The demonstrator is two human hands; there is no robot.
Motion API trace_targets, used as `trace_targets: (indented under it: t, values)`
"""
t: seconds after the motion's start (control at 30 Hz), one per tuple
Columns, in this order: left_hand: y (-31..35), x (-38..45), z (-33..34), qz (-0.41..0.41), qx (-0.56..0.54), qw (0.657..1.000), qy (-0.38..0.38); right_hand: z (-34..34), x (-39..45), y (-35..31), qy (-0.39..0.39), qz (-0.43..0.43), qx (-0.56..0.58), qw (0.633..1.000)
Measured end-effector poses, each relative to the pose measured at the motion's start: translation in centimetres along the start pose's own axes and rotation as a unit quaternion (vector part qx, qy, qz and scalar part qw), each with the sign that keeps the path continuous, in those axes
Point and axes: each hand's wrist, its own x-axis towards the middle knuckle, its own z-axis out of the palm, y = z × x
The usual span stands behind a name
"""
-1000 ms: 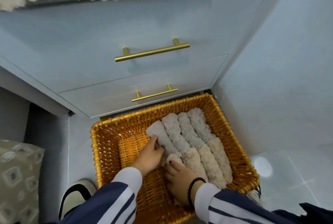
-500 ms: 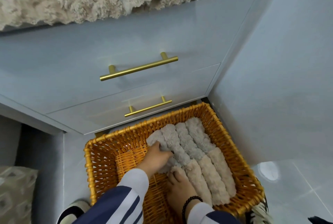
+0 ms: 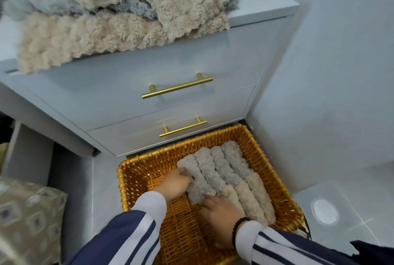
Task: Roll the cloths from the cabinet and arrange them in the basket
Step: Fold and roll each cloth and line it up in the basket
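Here, the leftmost grey rolled cloth in the wicker basket was gripped by curled left hand fingers; the right hand fingers' state could not be told.

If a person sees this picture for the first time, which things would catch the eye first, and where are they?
First the orange wicker basket on the floor in front of the cabinet, with rolled cloths lined up along its right side. Both hands are inside it: the left hand touches the leftmost grey roll, the right hand lies at the near end of the row. On top of the cabinet lies a fluffy heap of unrolled cloths.
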Motion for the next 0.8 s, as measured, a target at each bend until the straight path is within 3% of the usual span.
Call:
trace_targets:
  t: [0.2, 0.33, 0.8]
  values:
    - [1.3, -4.6, -2.4, 0.034, 0.042, 0.999, 0.001, -3.5, -2.7, 0.3, 0.035, 0.166, 0.003, 0.986]
    - [1.6, -7.8, -3.5, 0.040, 0.032, 0.999, 0.001, -6.2, -5.4, 0.3, 0.037, 0.230, 0.010, 0.972]
    - [5.4, -19.2, -4.1, 0.121, 0.084, 0.989, 0.008, -15.6, -12.6, -3.2, 0.160, 0.232, 0.010, 0.959]
